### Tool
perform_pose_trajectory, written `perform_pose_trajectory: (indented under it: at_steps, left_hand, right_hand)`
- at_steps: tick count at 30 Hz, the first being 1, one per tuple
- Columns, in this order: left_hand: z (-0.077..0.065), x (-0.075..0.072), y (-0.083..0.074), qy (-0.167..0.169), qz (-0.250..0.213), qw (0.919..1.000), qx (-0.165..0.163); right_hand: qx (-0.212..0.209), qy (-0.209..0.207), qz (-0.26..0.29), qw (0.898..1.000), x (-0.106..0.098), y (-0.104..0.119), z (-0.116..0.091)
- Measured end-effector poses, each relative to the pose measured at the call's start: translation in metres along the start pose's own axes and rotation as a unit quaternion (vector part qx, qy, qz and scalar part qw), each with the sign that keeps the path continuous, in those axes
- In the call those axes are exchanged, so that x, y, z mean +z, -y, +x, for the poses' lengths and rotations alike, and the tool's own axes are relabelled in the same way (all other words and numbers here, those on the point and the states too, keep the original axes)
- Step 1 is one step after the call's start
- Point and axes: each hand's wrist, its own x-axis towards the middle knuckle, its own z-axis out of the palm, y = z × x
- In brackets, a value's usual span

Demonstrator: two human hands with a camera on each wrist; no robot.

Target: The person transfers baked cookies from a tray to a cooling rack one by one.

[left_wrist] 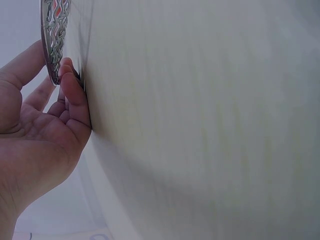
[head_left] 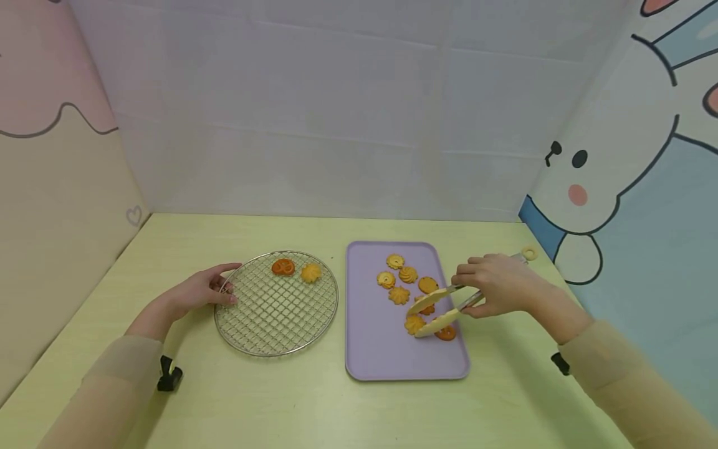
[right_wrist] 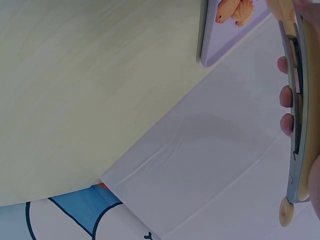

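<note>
Head view, centre right: clamping tongs (head_left: 440, 322) with right grip (head_left: 499, 284), pinching rack (head_left: 272, 312) with left grip (head_left: 193, 294). Likely picking cookie (head_left: 414, 323); needs squeeze, lift.

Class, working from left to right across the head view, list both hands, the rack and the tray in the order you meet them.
Left hand → wire rack → purple tray → right hand

Spread tongs (head_left: 441, 322) over purple tray (head_left: 381, 349)
</note>
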Motion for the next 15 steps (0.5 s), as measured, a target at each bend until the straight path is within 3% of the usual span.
perform_pose_trajectory:
  at_steps: [15]
  left_hand:
    - [0.0002, 0.0004, -0.0017, -0.002, 0.003, 1.0, -0.005]
  right_hand:
    - [0.012, -0.015, 0.001, 1.0, 0.0012, 0.0025, 0.0038]
